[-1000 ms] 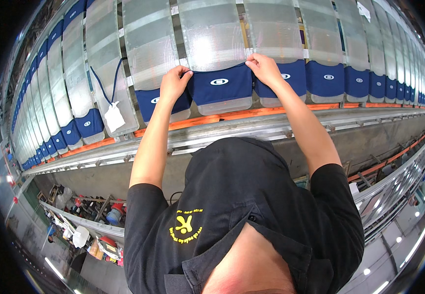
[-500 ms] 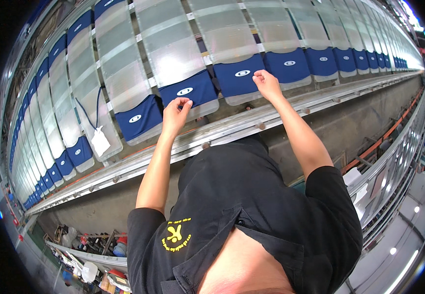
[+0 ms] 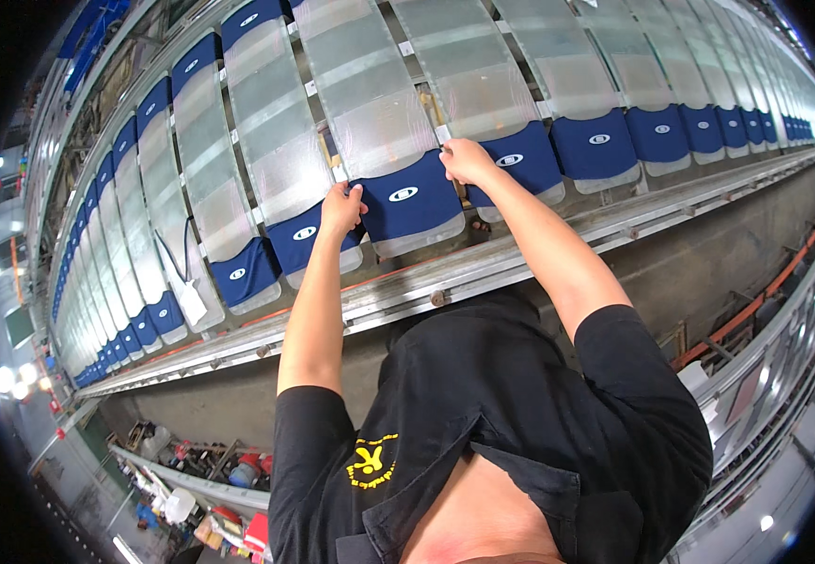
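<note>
A long row of pale, film-wrapped panels with blue end pieces lies side by side on a metal line. My left hand (image 3: 341, 207) curls over the upper left corner of one blue end piece (image 3: 405, 202), which bears a white oval mark. The upper right corner of that same piece is under my right hand (image 3: 466, 160), fingers bent over the edge. Both arms reach out from my black shirt (image 3: 501, 414). The fingertips are hidden behind the piece's edge.
A metal rail (image 3: 445, 282) with bolts runs below the blue ends. A white tag on a black cable (image 3: 191, 303) hangs on a panel to the left. Boxes and containers (image 3: 229, 475) lie on the floor at lower left. An orange-edged rack (image 3: 755, 301) stands at right.
Both hands have stayed on the corners of the same blue end piece. The view has swung, so the row of panels now slants more steeply across the picture.
</note>
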`<control>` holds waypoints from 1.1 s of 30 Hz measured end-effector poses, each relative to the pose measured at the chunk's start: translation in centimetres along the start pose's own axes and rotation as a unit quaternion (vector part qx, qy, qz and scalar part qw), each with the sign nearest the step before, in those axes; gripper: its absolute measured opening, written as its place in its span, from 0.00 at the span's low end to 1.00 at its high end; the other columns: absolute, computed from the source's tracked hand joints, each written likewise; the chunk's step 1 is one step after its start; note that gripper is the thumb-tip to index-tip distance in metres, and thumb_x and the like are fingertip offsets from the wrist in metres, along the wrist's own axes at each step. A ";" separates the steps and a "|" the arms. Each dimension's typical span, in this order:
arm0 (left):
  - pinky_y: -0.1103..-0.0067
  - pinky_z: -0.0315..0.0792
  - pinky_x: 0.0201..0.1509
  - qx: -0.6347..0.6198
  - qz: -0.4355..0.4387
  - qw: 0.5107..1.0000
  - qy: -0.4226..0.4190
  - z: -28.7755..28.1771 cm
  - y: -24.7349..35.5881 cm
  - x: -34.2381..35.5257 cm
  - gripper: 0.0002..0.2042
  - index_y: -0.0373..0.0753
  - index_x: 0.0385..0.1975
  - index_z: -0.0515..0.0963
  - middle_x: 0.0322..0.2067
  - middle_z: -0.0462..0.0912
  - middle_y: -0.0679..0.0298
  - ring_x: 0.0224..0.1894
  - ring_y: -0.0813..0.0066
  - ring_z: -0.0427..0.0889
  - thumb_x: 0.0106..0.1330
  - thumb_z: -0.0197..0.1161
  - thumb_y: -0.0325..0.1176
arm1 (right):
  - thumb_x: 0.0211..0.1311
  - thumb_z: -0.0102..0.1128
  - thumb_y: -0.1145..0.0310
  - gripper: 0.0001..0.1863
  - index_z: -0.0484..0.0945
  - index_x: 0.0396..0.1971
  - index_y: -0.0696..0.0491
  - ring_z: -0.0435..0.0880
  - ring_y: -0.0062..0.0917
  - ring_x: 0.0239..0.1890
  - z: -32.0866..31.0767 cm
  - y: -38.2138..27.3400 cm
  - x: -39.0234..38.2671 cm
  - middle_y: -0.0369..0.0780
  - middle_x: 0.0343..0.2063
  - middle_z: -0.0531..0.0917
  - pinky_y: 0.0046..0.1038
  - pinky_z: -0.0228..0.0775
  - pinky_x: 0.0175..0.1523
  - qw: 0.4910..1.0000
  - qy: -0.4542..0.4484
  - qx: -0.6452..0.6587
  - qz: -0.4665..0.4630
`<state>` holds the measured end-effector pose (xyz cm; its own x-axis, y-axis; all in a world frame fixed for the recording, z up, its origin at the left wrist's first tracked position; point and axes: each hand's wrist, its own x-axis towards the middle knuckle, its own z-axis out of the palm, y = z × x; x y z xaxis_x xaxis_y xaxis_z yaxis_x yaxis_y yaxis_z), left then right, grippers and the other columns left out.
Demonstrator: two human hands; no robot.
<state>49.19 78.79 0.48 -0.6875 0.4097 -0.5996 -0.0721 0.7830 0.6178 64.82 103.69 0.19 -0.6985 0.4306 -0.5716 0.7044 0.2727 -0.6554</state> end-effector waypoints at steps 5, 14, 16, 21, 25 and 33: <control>0.70 0.77 0.33 0.140 0.016 0.986 0.088 0.1 0.4 -0.3 0.14 0.35 0.34 0.82 0.24 0.86 0.58 0.25 0.65 0.85 0.67 0.62 0.41 | 0.66 0.56 0.63 0.12 0.81 0.36 0.56 0.87 0.39 0.34 -0.8 -0.2 0.4 0.44 0.30 0.87 0.42 0.77 0.43 0.994 0.015 -0.103 -0.044; 0.71 0.74 0.34 0.061 0.127 0.981 0.133 2.2 2.4 -4.6 0.11 0.34 0.35 0.76 0.22 0.80 0.55 0.25 0.67 0.80 0.69 0.57 0.38 | 0.65 0.55 0.65 0.11 0.73 0.31 0.59 0.83 0.50 0.33 1.0 -0.7 -3.0 0.51 0.28 0.83 0.42 0.74 0.37 0.958 0.084 0.145 -0.234; 0.70 0.73 0.33 0.058 0.119 0.982 0.136 3.1 2.8 -4.0 0.12 0.34 0.35 0.76 0.22 0.81 0.57 0.25 0.68 0.80 0.70 0.56 0.39 | 0.67 0.54 0.64 0.12 0.73 0.32 0.59 0.85 0.48 0.35 2.5 0.3 -1.9 0.51 0.29 0.83 0.41 0.75 0.39 0.954 0.169 0.168 -0.182; 0.70 0.73 0.33 0.043 0.057 0.989 0.129 3.3 3.2 -4.2 0.17 0.34 0.35 0.78 0.22 0.81 0.56 0.25 0.65 0.80 0.68 0.61 0.45 | 0.65 0.60 0.58 0.17 0.77 0.37 0.59 0.86 0.40 0.40 3.5 0.3 -2.0 0.50 0.33 0.85 0.40 0.75 0.44 0.978 0.142 0.136 -0.068; 0.69 0.71 0.32 0.077 0.087 0.991 0.064 2.2 2.0 -4.8 0.17 0.35 0.27 0.79 0.21 0.80 0.58 0.24 0.65 0.78 0.66 0.66 0.46 | 0.62 0.65 0.53 0.21 0.79 0.39 0.58 0.85 0.45 0.43 1.9 -1.8 -4.2 0.51 0.37 0.85 0.42 0.75 0.47 0.995 0.043 0.000 -0.085; 0.74 0.68 0.31 -0.039 0.134 0.987 0.086 4.0 1.3 -3.2 0.14 0.36 0.28 0.71 0.21 0.73 0.64 0.24 0.76 0.69 0.66 0.65 0.40 | 0.68 0.59 0.59 0.16 0.79 0.39 0.60 0.84 0.47 0.40 5.6 0.0 -2.2 0.52 0.34 0.85 0.40 0.75 0.45 0.975 0.170 0.116 -0.086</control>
<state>54.15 80.39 1.15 -0.8014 0.5060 -0.3190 0.0781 0.6173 0.7829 65.61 97.94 -1.30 -0.6945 0.6660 -0.2722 0.5050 0.1818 -0.8438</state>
